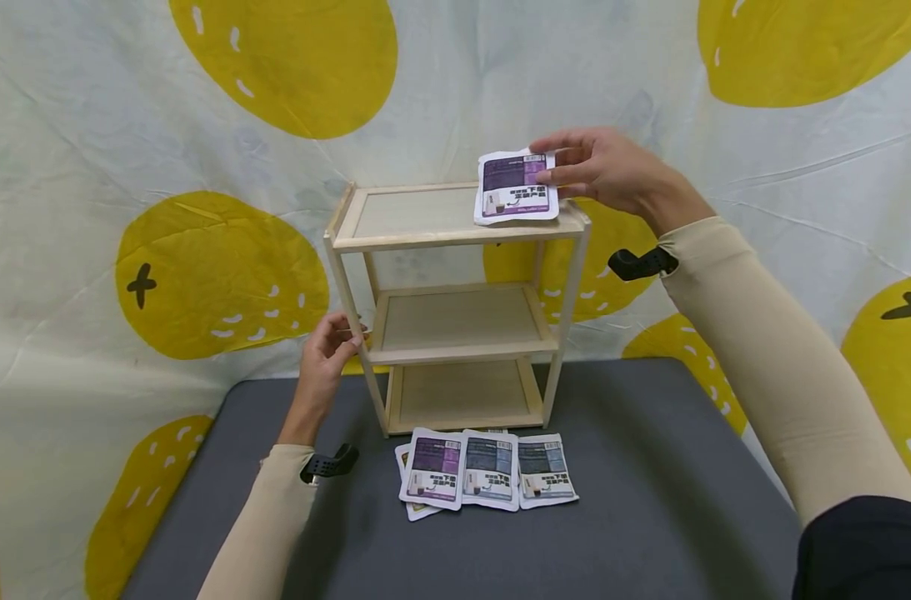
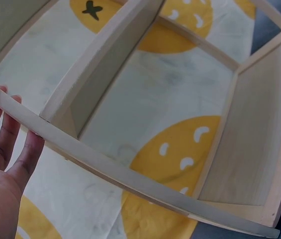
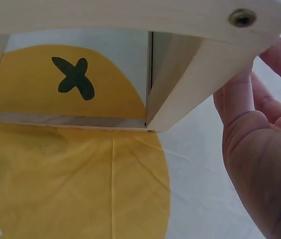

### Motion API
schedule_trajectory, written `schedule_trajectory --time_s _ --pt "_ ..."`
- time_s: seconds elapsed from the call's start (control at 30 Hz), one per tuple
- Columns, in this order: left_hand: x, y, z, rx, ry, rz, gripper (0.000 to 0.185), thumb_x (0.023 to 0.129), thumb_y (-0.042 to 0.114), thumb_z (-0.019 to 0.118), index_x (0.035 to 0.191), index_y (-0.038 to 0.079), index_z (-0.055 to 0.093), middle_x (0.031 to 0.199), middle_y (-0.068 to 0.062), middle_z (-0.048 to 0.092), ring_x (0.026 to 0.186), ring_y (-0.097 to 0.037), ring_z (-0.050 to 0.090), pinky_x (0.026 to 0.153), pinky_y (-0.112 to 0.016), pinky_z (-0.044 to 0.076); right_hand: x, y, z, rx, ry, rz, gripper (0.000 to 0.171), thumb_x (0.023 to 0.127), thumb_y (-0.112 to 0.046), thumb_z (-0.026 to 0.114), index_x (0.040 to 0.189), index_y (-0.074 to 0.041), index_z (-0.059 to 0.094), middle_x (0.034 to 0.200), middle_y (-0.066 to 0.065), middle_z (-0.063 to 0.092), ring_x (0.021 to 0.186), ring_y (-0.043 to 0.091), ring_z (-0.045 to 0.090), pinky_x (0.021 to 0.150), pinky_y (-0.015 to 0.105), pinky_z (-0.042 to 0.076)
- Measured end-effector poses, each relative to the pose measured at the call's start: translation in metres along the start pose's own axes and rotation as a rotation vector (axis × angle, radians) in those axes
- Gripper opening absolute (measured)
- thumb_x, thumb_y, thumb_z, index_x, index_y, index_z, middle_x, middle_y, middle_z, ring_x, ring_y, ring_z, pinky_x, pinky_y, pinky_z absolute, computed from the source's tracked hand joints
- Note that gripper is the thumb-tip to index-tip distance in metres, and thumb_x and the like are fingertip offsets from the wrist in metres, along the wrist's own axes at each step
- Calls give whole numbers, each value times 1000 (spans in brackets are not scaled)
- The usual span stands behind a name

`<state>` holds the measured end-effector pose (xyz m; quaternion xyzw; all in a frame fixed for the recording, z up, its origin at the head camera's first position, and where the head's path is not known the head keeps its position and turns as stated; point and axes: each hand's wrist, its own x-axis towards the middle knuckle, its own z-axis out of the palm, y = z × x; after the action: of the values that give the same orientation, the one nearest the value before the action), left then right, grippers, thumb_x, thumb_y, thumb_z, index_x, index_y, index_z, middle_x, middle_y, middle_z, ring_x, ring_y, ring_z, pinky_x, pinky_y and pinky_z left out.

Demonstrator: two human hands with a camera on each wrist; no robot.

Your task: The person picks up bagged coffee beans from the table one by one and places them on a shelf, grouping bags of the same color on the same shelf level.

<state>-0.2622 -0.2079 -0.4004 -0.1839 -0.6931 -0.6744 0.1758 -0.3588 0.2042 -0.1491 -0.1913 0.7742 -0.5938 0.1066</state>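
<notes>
A light wooden three-tier shelf [image 1: 463, 325] stands at the back of a dark grey table. At its top right, my right hand [image 1: 613, 171] pinches the right edge of a flat white packet [image 1: 515, 200] with a purple label, over the top board. My left hand [image 1: 323, 354] grips the shelf's left post around the middle board's height; the left wrist view shows its fingers [image 2: 28, 154] against that post [image 2: 105, 167]. In the right wrist view my right hand [image 3: 264, 144] is beside the shelf's corner, and the packet is hidden there.
Several similar packets lie overlapping on the table [image 1: 650, 500] before the shelf: a purple-labelled one [image 1: 432, 475], a blue-grey one [image 1: 490, 471] and another blue-grey one [image 1: 547, 471]. Behind hangs a pale cloth [image 1: 440, 83] printed with large yellow fruit shapes.
</notes>
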Motion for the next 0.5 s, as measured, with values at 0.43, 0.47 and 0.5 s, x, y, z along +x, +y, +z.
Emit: schedule_trajectory --time_s 0.43,0.47,0.5 --pt "1 1 2 7 -4 -13 35 101 6 60 133 -6 51 118 -28 57 111 -46 56 88 -27 55 -7 1 -6 -264 138 -18 64 98 -26 66 154 -7 41 158 17 41 138 28 47 117 39 37" --pt "1 1 3 8 -3 -15 35 101 7 60 132 -6 51 118 -29 56 112 -46 56 88 -26 55 -9 2 -6 -269 156 -35 63 98 -25 66 153 -6 43 156 17 43 138 27 47 117 39 37" --pt "1 2 3 9 -2 -19 35 101 7 60 132 -5 51 119 -29 56 112 -47 56 88 -26 55 -12 2 -5 -268 170 -53 61 98 -25 67 152 -6 45 155 17 45 137 26 48 117 38 37"
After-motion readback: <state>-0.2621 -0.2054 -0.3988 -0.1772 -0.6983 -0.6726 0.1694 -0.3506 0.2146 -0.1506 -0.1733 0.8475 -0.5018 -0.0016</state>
